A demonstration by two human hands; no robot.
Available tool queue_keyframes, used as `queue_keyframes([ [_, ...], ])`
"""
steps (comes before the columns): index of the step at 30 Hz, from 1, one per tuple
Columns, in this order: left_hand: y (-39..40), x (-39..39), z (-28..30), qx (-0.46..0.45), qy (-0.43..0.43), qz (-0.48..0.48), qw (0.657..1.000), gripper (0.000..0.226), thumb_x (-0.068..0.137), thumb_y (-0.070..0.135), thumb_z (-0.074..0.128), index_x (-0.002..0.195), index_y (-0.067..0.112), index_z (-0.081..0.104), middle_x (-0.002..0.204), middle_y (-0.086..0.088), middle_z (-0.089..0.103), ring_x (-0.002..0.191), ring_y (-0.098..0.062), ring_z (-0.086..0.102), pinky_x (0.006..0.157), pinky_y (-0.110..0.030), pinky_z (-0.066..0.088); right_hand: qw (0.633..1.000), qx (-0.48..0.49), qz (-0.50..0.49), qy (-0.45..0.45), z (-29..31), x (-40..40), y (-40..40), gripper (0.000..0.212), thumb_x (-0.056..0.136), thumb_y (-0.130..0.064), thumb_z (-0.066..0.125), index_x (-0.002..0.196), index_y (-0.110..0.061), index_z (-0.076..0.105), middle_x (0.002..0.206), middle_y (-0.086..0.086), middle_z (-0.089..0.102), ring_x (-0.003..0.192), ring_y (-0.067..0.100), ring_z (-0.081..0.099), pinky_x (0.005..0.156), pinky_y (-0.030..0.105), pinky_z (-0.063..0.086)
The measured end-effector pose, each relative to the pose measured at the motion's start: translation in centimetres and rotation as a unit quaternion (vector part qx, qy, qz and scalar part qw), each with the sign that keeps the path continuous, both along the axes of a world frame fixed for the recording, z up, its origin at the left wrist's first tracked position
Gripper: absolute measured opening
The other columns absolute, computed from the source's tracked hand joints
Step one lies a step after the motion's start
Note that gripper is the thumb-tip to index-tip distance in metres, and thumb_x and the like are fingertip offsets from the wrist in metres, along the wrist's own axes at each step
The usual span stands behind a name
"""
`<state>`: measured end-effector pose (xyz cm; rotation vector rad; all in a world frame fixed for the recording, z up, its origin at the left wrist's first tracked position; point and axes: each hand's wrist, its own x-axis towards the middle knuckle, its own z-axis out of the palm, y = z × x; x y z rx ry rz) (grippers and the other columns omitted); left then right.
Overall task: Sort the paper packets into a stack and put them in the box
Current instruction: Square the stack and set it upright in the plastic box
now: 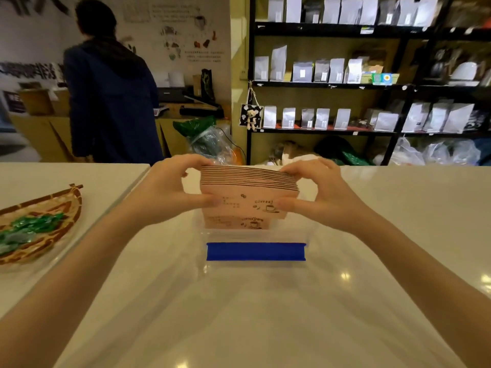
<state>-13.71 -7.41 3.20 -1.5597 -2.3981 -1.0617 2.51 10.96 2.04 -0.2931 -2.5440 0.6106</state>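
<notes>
1. in the middle of the frame, a thick stack of pink-brown paper packets printed with small black coffee-cup drawings is held upright between two bare hands, its lower edge dipping into a clear plastic box.
2. the left hand grips the stack's left side: its thumb lies across the printed front face and its other fingers curl over the top back edge, pinching the packets between them.
3. the right hand mirrors this on the right side, thumb pressed on the front face near a coffee-cup print and the other fingers hooked over the top right corner, likewise pinching the stack.
4. the packets are aligned fairly evenly, their top edges showing as a neat fan of thin layers.
5. the clear plastic box sits on the glossy white tabletop just below the hands; a bright blue rectangular clip runs along its near side.
6. at the left edge of the frame a woven brown-and-tan basket tray rests on the tabletop, holding green-wrapped sweets; it lies well apart from the box.
7. in the upper left, beyond the tabletop, a person in a dark blue jacket stands facing away, toward a wooden counter.
8. the upper right is filled by black metal shelves lined with rows of silver-white standing pouches.
9. a small teddy-bear card hangs at the left post of the shelves.
</notes>
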Motion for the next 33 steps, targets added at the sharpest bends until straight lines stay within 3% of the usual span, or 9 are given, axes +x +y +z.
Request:
queue_keyframes([
  [4, 1.0, -1.9, -1.3, -0.089, 0.027, 0.023, 0.995, 0.047, 0.065, 0.031, 0.075, 0.108, 0.024, 0.056, 0.114, 0.010, 0.047, 0.106, -0.006, 0.034, 0.094, -0.025, 0.029, 0.999, 0.007, 0.005, -0.031, -1.6, -1.9, 1.1, 0.035, 0.073, -0.044, 0.065, 0.101, -0.038, 0.044, 0.088, -0.028, 0.049, 0.101, 0.001, 0.039, 0.107, 0.027, 0.001],
  [10, 1.9, -3.1, -2.5, -0.212, 0.023, 0.040, 0.976, 0.048, 0.064, 0.041, 0.074, 0.107, 0.026, 0.059, 0.138, 0.008, 0.038, 0.132, -0.013, 0.019, 0.111, -0.042, 0.018, 0.993, 0.066, -0.004, -0.097, -3.1, -3.5, 1.9, 0.044, 0.068, -0.050, 0.067, 0.105, -0.028, 0.059, 0.111, -0.012, 0.052, 0.120, 0.007, 0.031, 0.111, 0.038, -0.003],
  [13, 2.2, -3.4, -3.0, -0.236, 0.015, 0.042, 0.971, 0.048, 0.064, 0.041, 0.074, 0.107, 0.026, 0.060, 0.140, 0.009, 0.035, 0.134, -0.014, 0.014, 0.112, -0.043, 0.015, 0.990, 0.082, -0.001, -0.116, -3.4, -4.0, 2.0, 0.045, 0.066, -0.054, 0.067, 0.104, -0.031, 0.060, 0.131, -0.010, 0.044, 0.128, 0.011, 0.021, 0.110, 0.038, -0.001],
  [17, 2.4, -3.7, -3.4, -0.265, 0.009, 0.041, 0.963, 0.044, 0.066, 0.040, 0.073, 0.107, 0.026, 0.061, 0.142, 0.009, 0.034, 0.135, -0.015, 0.013, 0.112, -0.044, 0.014, 0.984, 0.091, -0.008, -0.151, -4.1, -4.6, 2.0, 0.041, 0.068, -0.055, 0.064, 0.101, -0.031, 0.062, 0.140, -0.008, 0.037, 0.134, 0.015, 0.015, 0.111, 0.042, -0.001],
  [24, 2.6, -3.5, -3.4, -0.283, 0.015, 0.052, 0.958, 0.044, 0.069, 0.040, 0.071, 0.109, 0.024, 0.061, 0.142, 0.006, 0.035, 0.134, -0.017, 0.016, 0.111, -0.046, 0.017, 0.979, 0.092, -0.022, -0.180, -4.2, -5.0, 2.0, 0.047, 0.068, -0.060, 0.060, 0.105, -0.032, 0.063, 0.141, -0.008, 0.037, 0.134, 0.016, 0.015, 0.111, 0.045, -0.003],
  [33, 2.6, -2.8, -3.3, -0.287, 0.142, 0.132, 0.938, 0.051, 0.060, 0.057, 0.069, 0.103, 0.030, 0.064, 0.141, 0.003, 0.038, 0.134, -0.021, 0.018, 0.109, -0.048, 0.018, 0.969, 0.137, -0.025, -0.206, -3.8, -4.7, 2.0, 0.050, 0.069, -0.064, 0.054, 0.106, -0.032, 0.061, 0.139, -0.007, 0.041, 0.133, 0.016, 0.019, 0.111, 0.048, -0.005],
])
